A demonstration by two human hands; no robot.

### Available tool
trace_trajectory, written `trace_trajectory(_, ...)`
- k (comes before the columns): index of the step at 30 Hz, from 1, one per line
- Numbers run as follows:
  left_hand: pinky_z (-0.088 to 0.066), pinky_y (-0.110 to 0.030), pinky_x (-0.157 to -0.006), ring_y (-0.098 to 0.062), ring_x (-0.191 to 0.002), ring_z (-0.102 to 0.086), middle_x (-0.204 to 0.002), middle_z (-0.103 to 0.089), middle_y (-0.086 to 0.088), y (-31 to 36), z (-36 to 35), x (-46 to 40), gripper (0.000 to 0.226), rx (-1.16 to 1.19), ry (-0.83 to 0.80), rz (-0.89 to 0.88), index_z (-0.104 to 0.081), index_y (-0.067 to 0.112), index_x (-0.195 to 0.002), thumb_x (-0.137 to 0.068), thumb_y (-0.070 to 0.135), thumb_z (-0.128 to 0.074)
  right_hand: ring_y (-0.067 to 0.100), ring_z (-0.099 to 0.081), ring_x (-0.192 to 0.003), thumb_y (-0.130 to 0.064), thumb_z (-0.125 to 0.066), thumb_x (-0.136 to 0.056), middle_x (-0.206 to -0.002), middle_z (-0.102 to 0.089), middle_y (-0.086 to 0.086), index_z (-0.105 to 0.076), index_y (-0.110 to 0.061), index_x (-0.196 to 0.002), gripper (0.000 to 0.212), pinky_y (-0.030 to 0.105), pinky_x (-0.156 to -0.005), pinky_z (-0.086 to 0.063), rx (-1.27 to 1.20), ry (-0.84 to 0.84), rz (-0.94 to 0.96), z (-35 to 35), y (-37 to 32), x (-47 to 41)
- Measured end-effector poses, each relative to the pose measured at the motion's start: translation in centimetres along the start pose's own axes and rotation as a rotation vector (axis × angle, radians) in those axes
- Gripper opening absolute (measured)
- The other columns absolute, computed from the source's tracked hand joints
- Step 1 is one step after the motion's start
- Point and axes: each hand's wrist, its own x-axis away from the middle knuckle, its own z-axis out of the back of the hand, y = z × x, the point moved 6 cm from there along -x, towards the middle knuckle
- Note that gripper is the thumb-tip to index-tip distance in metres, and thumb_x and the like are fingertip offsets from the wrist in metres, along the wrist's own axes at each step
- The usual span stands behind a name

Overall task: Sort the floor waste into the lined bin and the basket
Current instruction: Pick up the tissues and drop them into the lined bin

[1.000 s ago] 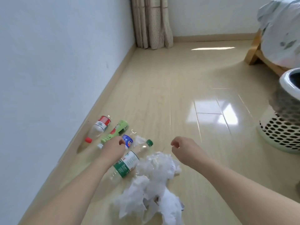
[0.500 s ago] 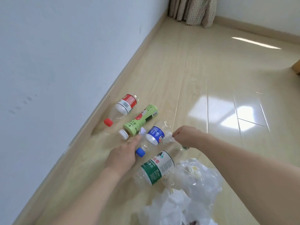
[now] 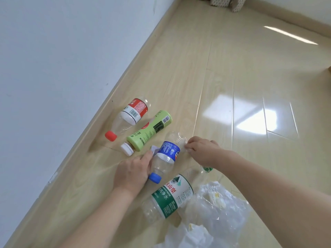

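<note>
We should lift the blue-label bottle cleanly off the floor, gripping both ends so it clears the green-label bottle beside it (bin and basket are out of view). Our left hand curls round its neck by the blue cap; our right hand pinches its clear base. Crumpled paper lies nearby.

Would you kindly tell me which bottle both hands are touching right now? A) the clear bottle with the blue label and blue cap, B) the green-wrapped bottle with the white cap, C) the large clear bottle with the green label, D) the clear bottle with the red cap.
A: the left hand and right hand meet the clear blue-labelled, blue-capped plastic bottle at opposite ends.
</note>
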Motion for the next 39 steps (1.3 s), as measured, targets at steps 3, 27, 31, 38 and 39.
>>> trace_trajectory(3,-0.033,-0.022,-0.032,-0.026,-0.036,-0.053,-0.054,-0.059,0.0,0.0,0.3,-0.3,0.027,0.019,0.009,0.01,-0.065,0.017,-0.093,-0.081,0.029,-0.044,0.019,-0.041,-0.128,-0.016,-0.029,-0.097,-0.147,-0.032,-0.009,-0.047,-0.027,-0.137,0.045,0.038,-0.104,-0.025,0.027,0.001,-0.015,0.4,0.0,0.2)
trace_trajectory(27,-0.03,-0.032,-0.052,-0.031,-0.065,-0.051,-0.064,-0.055,-0.002,-1.2,4.0,8.7,0.025,0.387,-0.23,0.511,-0.044,0.017,-0.074,-0.098,0.025,-0.047,0.017,-0.038,-0.132,-0.013,-0.032,-0.096,-0.151,-0.029,-0.008,-0.043,-0.02,-0.142,0.048,0.035,-0.109,-0.025,-0.091,0.188,-0.062,4.3,-4.9,16.8)
trace_trajectory(31,-0.024,-0.032,-0.052,-0.026,-0.062,-0.038,-0.059,-0.041,-0.001,-0.7,7.4,7.9,0.033,0.578,-0.137,0.703,-0.036,0.013,-0.062,-0.091,0.017,-0.051,0.018,-0.038,-0.132,-0.013,-0.032,-0.096,-0.151,-0.027,-0.007,-0.04,-0.02,-0.144,0.049,0.034,-0.109,-0.024,-0.097,0.207,-0.021,3.6,-6.1,20.4)
trace_trajectory(38,-0.022,-0.031,-0.049,-0.019,-0.054,-0.032,-0.052,-0.035,0.003,10.4,16.4,4.3,0.036,0.671,-0.033,0.49,-0.035,0.012,-0.059,-0.089,0.019,-0.054,0.015,-0.036,-0.134,-0.011,-0.032,-0.096,-0.151,-0.027,-0.009,-0.042,-0.017,-0.144,0.049,0.025,-0.108,-0.029,-0.345,0.378,-0.032,4.3,0.4,31.2)
trace_trajectory(39,-0.022,-0.031,-0.05,-0.018,-0.054,-0.032,-0.052,-0.034,0.003,13.3,17.5,4.0,0.036,0.682,-0.034,0.441,-0.036,0.012,-0.059,-0.09,0.021,-0.055,0.015,-0.036,-0.135,-0.01,-0.032,-0.096,-0.151,-0.028,-0.01,-0.043,-0.017,-0.143,0.048,0.023,-0.107,-0.029,-0.377,0.422,-0.04,4.2,2.6,33.6)
